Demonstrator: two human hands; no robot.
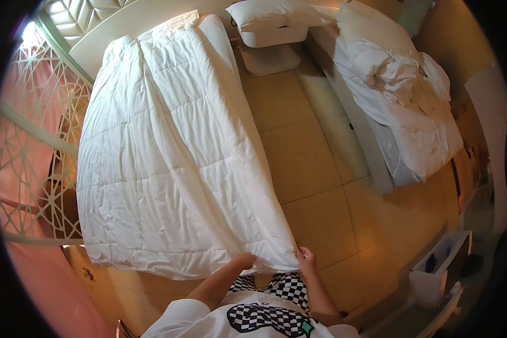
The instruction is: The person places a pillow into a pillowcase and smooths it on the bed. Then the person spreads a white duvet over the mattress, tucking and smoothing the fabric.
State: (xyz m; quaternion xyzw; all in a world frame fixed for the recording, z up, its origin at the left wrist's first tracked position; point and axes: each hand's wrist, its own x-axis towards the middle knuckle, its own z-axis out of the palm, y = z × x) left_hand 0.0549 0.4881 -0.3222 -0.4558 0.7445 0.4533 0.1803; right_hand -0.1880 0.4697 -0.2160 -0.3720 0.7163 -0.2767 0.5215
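A white quilted duvet (169, 158) covers most of the bed on the left and hangs over its near end. At the duvet's near edge, my left hand (244, 261) is closed on the fabric. My right hand (306, 259) pinches the near right corner of the same duvet, a short way to the right. Long folds run down the duvet's length, and some creases spread from where I hold it. Near the headboard, a strip of white bedding (216, 39) shows beside the duvet.
A second bed (386, 146) on the right carries rumpled white bedding and a pillow. Between the beds, a white bedside unit (270, 36) stands on the tiled floor (312, 217). A lattice screen (36, 141) borders the left side. An open drawer (442, 262) juts out at lower right.
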